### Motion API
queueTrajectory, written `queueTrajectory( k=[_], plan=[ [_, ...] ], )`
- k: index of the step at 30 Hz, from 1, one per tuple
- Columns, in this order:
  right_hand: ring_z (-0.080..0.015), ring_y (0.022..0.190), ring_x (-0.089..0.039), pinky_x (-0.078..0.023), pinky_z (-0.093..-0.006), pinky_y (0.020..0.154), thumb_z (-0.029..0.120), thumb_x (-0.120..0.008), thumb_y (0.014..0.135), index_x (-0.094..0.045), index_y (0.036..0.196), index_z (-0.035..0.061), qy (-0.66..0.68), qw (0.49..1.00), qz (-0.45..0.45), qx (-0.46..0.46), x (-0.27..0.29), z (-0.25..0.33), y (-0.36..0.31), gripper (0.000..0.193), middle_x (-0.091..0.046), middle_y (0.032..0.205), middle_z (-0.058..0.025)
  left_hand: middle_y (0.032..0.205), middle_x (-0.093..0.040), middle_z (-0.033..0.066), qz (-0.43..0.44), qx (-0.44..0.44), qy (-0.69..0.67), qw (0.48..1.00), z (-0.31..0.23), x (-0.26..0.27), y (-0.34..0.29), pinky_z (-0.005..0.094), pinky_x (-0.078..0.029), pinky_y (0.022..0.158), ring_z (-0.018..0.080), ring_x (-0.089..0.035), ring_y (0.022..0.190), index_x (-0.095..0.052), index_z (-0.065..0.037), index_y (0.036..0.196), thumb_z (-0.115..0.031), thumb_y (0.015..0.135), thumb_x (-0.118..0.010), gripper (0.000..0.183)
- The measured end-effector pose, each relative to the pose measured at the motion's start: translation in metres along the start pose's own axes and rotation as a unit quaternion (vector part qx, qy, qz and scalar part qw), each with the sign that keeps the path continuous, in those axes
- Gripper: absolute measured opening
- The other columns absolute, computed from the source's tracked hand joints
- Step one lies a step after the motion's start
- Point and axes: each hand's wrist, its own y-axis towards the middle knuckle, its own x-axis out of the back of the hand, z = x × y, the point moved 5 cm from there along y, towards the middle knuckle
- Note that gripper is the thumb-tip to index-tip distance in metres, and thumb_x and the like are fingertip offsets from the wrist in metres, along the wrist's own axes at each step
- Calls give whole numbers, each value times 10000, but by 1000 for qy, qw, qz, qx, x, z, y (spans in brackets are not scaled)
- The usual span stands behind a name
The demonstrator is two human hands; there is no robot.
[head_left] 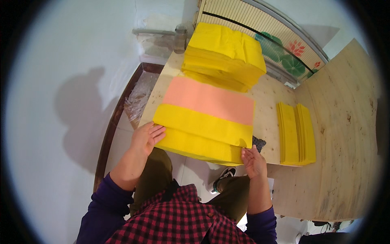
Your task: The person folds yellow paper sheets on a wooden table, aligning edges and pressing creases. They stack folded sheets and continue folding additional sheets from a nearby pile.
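Both hands (147, 137) gripping yellow paper (203, 132)

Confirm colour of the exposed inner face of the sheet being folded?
Salmon pink, on the yellow sheet held by the left hand and right hand; head view.
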Motion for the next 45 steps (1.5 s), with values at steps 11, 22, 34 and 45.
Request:
queueTrajectory(
  k=[11,22,34,45],
  plan=[
    [-116,535,-583,-487,-245,473,248,-648,939,-589,901,26,-233,970,27,-68,3,22,20,232,-657,717,-78,1103,-618,115,-4,-2,107,994,-24,1,40,459,-523,893,273,-624,1024,-517,-50,1174,-127,912,-620,293],
    [-76,490,-413,-302,-240,437,307,-680,914,-590,767,91,-362,931,31,-18,-16,65,77,277,-488,600,32,978,-662,44,78,19,311,947,-55,-44,104,309,-515,748,154,-641,870,-583,-63,1143,-182,896,-666,286],
    [-44,481,-348,-250,-214,423,166,-758,820,-689,940,59,-357,930,86,-3,-49,97,143,174,-554,688,46,950,-711,61,168,21,425,889,-73,-96,166,288,-511,755,147,-666,813,-681,-13,1018,-109,840,-726,207],
    [-69,555,-547,-368,-209,438,47,-713,841,-664,1009,19,-357,929,27,93,-50,99,114,177,-650,774,-23,953,-720,64,175,-157,458,857,-80,-88,143,251,-496,743,100,-636,812,-700,40,998,35,814,-694,184]
  ],
)
